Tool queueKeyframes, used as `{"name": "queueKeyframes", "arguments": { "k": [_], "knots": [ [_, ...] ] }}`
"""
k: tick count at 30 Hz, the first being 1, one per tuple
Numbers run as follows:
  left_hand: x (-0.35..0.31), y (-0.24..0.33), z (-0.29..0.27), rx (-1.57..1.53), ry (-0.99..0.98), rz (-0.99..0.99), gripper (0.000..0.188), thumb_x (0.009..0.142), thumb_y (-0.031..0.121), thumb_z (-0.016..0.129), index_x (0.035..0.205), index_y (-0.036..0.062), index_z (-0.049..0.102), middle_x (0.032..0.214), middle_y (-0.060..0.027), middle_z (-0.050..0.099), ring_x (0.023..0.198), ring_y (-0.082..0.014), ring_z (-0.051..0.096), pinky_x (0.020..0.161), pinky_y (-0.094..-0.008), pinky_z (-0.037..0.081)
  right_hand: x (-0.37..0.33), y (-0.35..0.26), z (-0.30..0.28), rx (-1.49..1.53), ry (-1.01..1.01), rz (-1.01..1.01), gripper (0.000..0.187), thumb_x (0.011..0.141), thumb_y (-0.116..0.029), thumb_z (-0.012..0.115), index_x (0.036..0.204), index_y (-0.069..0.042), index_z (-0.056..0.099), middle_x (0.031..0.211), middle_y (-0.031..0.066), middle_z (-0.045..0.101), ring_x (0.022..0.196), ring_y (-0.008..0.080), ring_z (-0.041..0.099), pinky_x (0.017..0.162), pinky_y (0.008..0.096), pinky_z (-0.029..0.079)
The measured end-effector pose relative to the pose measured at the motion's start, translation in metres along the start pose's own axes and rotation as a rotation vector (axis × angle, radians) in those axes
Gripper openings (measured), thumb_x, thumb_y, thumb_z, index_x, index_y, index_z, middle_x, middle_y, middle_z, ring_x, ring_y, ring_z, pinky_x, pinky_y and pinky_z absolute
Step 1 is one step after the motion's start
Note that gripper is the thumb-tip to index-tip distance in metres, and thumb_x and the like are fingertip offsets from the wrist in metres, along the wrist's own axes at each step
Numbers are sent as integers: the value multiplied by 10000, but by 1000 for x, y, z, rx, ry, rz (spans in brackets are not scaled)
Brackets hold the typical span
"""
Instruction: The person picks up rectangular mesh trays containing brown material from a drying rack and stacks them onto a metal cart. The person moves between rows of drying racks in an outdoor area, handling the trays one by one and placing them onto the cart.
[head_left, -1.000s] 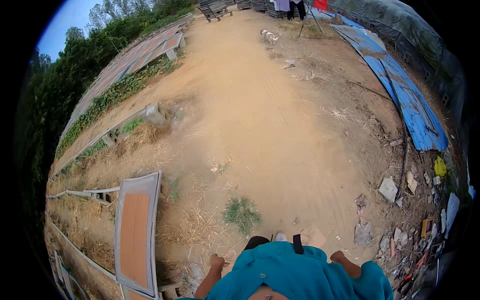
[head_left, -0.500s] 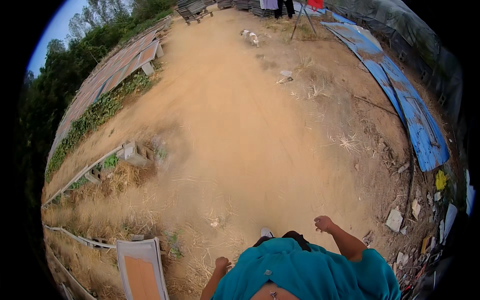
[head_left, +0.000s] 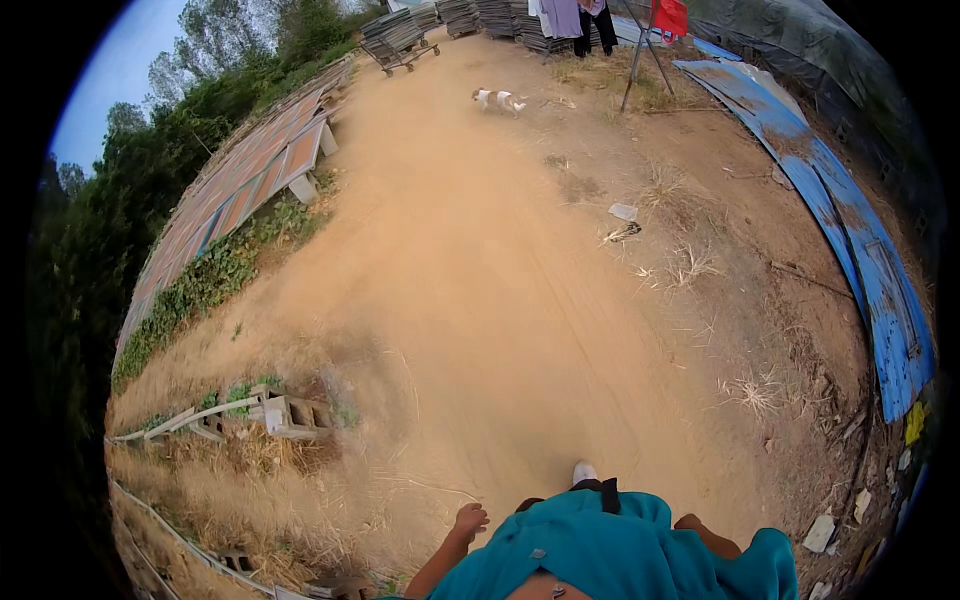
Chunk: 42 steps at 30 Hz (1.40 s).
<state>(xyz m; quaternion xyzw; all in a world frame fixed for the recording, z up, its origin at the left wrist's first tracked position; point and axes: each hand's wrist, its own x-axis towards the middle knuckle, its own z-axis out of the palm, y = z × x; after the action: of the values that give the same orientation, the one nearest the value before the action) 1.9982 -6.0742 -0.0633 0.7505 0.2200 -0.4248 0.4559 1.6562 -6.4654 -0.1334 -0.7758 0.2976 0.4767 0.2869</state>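
My left hand [head_left: 471, 520] hangs beside the teal top I wear, over the dirt track. Its fingers are loosely bent and a little apart, with nothing in them. On the other side, my right hand [head_left: 688, 522] shows only in part past the edge of the top; its fingers are hidden. Neither hand touches any object. One white shoe [head_left: 584, 471] steps forward on the sandy track [head_left: 470, 300] in front of me.
Concrete blocks [head_left: 296, 416] and dry straw lie at the left, below a long row of reddish panels [head_left: 245, 185]. Blue sheets [head_left: 850, 215] and rubble line the right. Ahead are a white-and-brown dog [head_left: 497, 100], a cart [head_left: 396, 45], stacked boards [head_left: 459, 16] and hanging clothes [head_left: 563, 18].
I have moved forward along the track; the blocks and blue sheets sit lower in view. My left hand has swung forward, my right hand back. The dog has turned side-on.
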Motion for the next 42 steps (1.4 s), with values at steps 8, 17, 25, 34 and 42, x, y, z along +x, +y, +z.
{"name": "queueKeyframes", "arguments": {
  "k": [8,17,25,34,42],
  "knots": [
    [109,78,-84,933,-11,32,128,752,141,515,790,61,608,754,-114,569,762,-209,583,609,-380,459,187,-269,-484,292,714,-274,410,639,13,561,1044,-50,555,976,157,574,893,258,556,758,324,448],
    [375,420,-126,536,-103,28,199,759,111,466,933,48,542,810,-111,542,739,-235,575,550,-374,439,213,-473,-660,177,499,-182,368,663,-132,491,1017,-85,583,1092,195,503,1034,326,465,884,362,377],
    [533,872,-164,-235,74,384,465,753,88,505,1184,-41,387,942,-137,549,770,-205,578,588,-301,468,433,-392,-684,371,241,198,257,653,-194,572,858,-44,614,849,142,609,831,268,582,709,353,457],
    [642,943,-254,1180,5,483,204,739,189,495,805,46,624,746,-96,585,666,-248,587,604,-353,463,588,-706,-1119,-909,157,-394,247,583,-174,713,773,-40,633,899,120,604,878,287,563,727,356,460],
    [808,1127,-326,842,-14,-1,185,743,86,448,892,48,552,727,-102,536,638,-255,579,510,-357,428,727,-1005,-1431,564,717,-532,338,717,-88,481,1039,-9,551,769,82,585,633,135,549,493,251,460]
  ]
}}
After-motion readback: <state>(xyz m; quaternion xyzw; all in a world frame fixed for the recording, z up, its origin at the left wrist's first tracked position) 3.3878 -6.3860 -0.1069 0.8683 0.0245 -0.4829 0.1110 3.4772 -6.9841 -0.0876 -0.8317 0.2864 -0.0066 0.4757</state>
